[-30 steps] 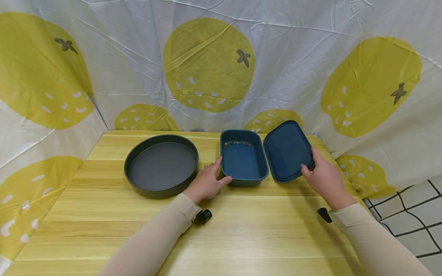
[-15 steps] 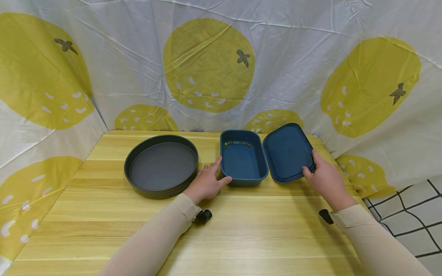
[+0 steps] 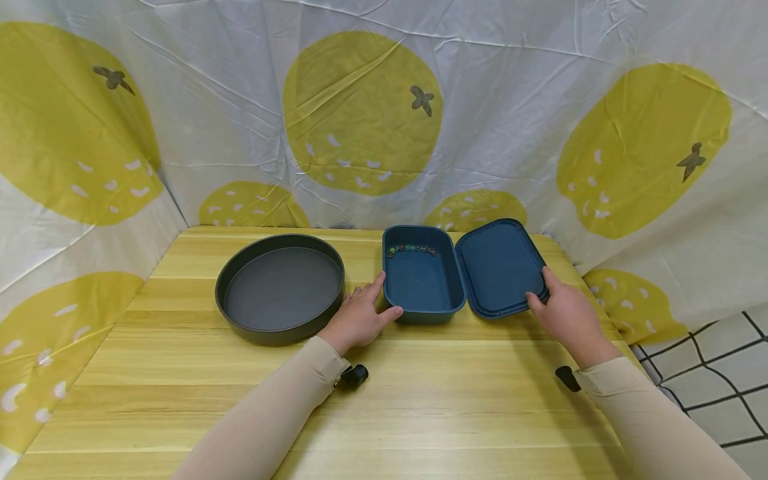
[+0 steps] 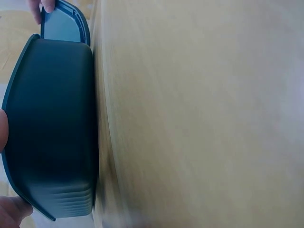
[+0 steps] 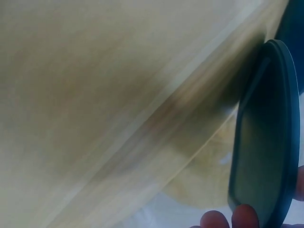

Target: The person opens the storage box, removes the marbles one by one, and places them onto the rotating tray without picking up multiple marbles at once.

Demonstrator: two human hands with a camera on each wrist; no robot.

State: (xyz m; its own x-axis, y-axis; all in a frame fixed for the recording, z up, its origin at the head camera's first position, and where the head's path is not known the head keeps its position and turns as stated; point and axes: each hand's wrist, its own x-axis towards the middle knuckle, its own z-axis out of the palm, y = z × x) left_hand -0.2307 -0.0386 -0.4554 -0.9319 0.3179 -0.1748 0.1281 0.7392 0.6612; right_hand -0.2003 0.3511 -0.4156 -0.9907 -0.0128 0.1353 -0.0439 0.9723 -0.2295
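Note:
A dark blue rectangular box (image 3: 423, 283) stands on the table, its inside uncovered. A curved row of small shiny coloured beads (image 3: 412, 249) lies towards its far end; whether they are strung I cannot tell. My left hand (image 3: 359, 319) touches the box's rim at the near left corner, thumb and index finger spread. Beside the box, my right hand (image 3: 564, 313) grips the matching blue lid (image 3: 501, 267) by its near right corner, thumb on top. In the right wrist view the lid (image 5: 261, 137) is tilted, its lower edge close to the table, with fingertips (image 5: 245, 216) against its underside.
A round dark grey pan (image 3: 281, 290) sits to the left, close to my left hand. The wooden table (image 3: 432, 413) extends towards me. A white curtain with yellow fruit print (image 3: 363, 113) hangs behind the table and along its sides.
The lid's raised far edge has sunk a little, so the lid leans flatter, and my right hand has shifted slightly right with it. My left hand and the box stay put.

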